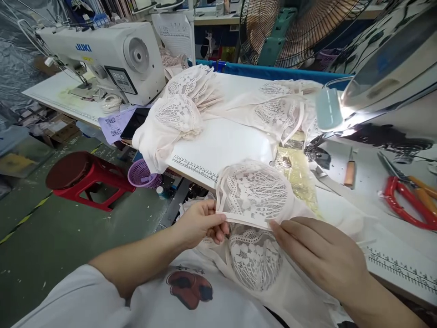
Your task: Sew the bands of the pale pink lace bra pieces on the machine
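Observation:
A pale pink lace bra (257,189) lies partly on the table's front edge and partly over my lap, one cup up and the other hanging below. My left hand (205,222) pinches the left end of its flat band edge between thumb and fingers. At the band's other end, my right hand (317,250) grips the same edge with thumb and fingertips. Between the two hands the band runs nearly straight. Below it the second lace cup (256,259) rests against my shirt.
Stacked lace bras (180,109) lie at the left; more lace pieces (280,107) lie behind. A sewing machine head (385,77) with a lit lamp stands at right, near red-handled scissors (403,200) and a wooden-handled tool (350,171). A JUKI machine (102,54) and red stool (85,175) are left.

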`<control>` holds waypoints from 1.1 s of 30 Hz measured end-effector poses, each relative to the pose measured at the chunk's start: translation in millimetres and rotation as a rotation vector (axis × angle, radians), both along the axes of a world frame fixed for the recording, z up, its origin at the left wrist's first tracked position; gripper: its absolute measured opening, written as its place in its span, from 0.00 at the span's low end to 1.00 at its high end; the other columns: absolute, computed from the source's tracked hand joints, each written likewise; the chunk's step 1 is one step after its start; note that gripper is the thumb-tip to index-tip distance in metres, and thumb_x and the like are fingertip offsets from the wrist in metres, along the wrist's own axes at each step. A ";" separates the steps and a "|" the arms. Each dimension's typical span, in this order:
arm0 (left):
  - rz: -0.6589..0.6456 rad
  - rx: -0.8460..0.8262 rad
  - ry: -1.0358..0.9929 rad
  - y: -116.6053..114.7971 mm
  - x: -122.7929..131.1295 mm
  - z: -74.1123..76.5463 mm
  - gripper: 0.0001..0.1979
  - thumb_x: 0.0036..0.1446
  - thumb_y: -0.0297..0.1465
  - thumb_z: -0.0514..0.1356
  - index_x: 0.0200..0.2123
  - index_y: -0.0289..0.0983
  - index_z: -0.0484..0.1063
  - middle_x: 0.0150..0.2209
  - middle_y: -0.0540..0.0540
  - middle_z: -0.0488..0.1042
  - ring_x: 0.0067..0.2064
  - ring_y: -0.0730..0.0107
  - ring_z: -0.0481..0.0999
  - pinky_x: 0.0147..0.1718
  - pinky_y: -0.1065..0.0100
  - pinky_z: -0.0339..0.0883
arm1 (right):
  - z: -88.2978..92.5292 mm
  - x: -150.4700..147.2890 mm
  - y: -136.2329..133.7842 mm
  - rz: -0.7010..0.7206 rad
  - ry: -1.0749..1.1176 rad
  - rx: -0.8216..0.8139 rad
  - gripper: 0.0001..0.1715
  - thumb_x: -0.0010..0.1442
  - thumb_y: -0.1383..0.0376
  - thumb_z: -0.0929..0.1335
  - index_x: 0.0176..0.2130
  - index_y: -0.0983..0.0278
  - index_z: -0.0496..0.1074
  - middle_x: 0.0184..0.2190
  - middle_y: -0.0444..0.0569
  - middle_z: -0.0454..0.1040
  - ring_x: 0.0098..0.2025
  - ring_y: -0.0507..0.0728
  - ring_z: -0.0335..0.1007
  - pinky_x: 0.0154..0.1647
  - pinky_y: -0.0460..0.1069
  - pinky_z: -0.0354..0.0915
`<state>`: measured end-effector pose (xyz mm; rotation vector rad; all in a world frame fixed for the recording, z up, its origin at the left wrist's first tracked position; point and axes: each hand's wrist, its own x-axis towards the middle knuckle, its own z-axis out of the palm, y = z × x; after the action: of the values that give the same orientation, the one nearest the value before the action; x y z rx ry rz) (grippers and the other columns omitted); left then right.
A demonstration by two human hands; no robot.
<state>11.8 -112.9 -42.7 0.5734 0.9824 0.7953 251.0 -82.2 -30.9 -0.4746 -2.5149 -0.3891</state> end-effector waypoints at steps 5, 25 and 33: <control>-0.004 0.125 0.093 0.5 -4.2 4.5 0.15 0.46 0.38 0.64 0.30 0.34 0.65 0.22 0.50 0.73 0.17 0.80 0.68 0.17 0.76 0.65 | -6.1 -0.1 -1.1 -0.001 -0.026 -0.021 0.12 0.55 0.79 0.65 0.41 0.71 0.70 0.28 0.55 0.74 0.32 0.59 0.69 0.29 0.54 0.68; -0.730 1.710 1.293 94.8 -7.3 11.0 0.18 0.63 0.29 0.46 0.52 0.29 0.62 0.55 0.37 0.66 0.56 0.62 0.65 0.53 0.60 0.61 | 14.7 -53.8 98.5 -0.617 0.015 -0.787 0.03 0.50 0.70 0.65 0.28 0.63 0.69 0.31 0.47 0.70 0.30 0.54 0.67 0.29 0.48 0.63; -0.849 1.574 1.308 129.6 7.4 2.9 0.22 0.61 0.40 0.50 0.53 0.34 0.63 0.56 0.41 0.65 0.59 0.57 0.60 0.57 0.54 0.53 | 21.2 -50.2 76.6 -0.338 0.229 -0.571 0.06 0.57 0.71 0.61 0.34 0.65 0.68 0.32 0.52 0.71 0.34 0.56 0.68 0.32 0.50 0.67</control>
<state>19.2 16.6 -39.8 2.8890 0.8611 0.1462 200.7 -5.6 -9.6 -1.1029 -2.2915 0.2677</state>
